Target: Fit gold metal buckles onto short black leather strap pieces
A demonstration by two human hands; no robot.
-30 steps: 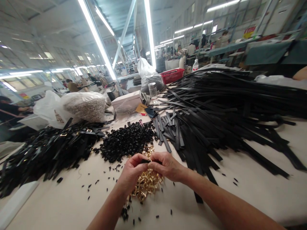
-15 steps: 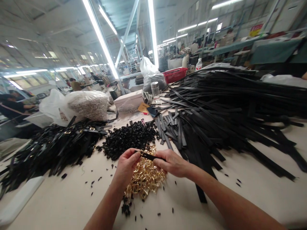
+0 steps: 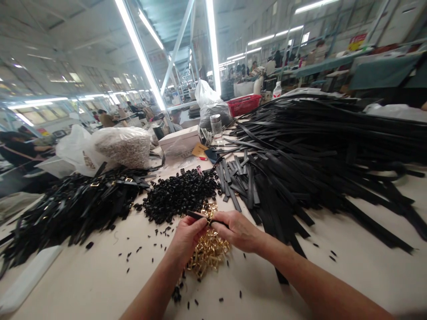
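Observation:
My left hand (image 3: pixel 191 232) pinches a short black strap (image 3: pixel 195 215), whose free end sticks out past the fingertips to the left. A bit of gold, apparently a buckle (image 3: pixel 209 220), shows between my two hands on the strap. My right hand (image 3: pixel 236 227) has its thumb and fingers closed on the part of the strap to the right, which curves. Directly below lies a heap of gold buckles (image 3: pixel 208 253), partly covered by my hands. Behind it is a pile of small black loops (image 3: pixel 182 193).
Long black straps (image 3: pixel 300 146) cover the right side, with short cut strips (image 3: pixel 236 178) beside them. Straps with gold buckles (image 3: pixel 76 204) are heaped at left. A white box (image 3: pixel 180 140), a glass jar (image 3: pixel 216 126), filled plastic bags (image 3: pixel 123 144) and a red basket (image 3: pixel 245 104) stand behind.
My left hand has moved right and slightly down, closer to my right hand. The strap's end now pokes out left beyond my left fingers, and the strap bends at my right hand.

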